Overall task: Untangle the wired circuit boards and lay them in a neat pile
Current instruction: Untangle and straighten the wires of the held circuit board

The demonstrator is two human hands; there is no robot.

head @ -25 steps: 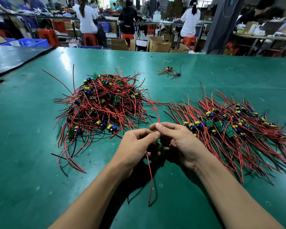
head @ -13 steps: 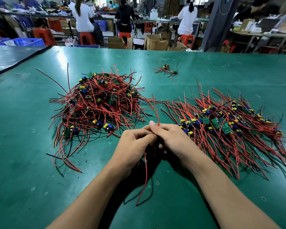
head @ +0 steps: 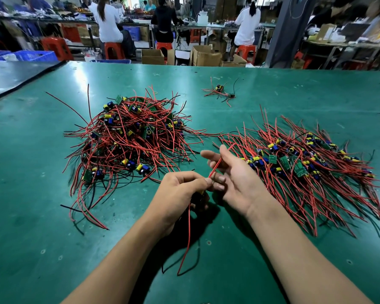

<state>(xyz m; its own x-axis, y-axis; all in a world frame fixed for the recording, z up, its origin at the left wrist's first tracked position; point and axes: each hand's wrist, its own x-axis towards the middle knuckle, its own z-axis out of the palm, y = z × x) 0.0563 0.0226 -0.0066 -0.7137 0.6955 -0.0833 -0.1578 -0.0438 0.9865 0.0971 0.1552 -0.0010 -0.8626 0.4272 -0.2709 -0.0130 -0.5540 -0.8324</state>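
Note:
A tangled heap of small circuit boards (head: pixel 127 137) with red and black wires lies on the green table, left of centre. To the right spreads a flatter pile of boards (head: pixel 294 163) with wires combed toward me. Between them my left hand (head: pixel 180 194) grips one wired board (head: pixel 201 195), mostly hidden in the fingers; its red wires hang down toward me. My right hand (head: pixel 233 172) is beside it with fingers spread, and a red wire (head: pixel 216 166) from that board runs up between them.
Two loose boards (head: pixel 221 91) with wires lie farther back on the green table (head: pixel 272 88). A darker table (head: pixel 15 73) adjoins at the far left. Beyond the far edge are cardboard boxes, red stools and seated people.
My right hand has let go of its pinch and spread its fingers, drawing up along a red wire. My left hand keeps its hold on the board.

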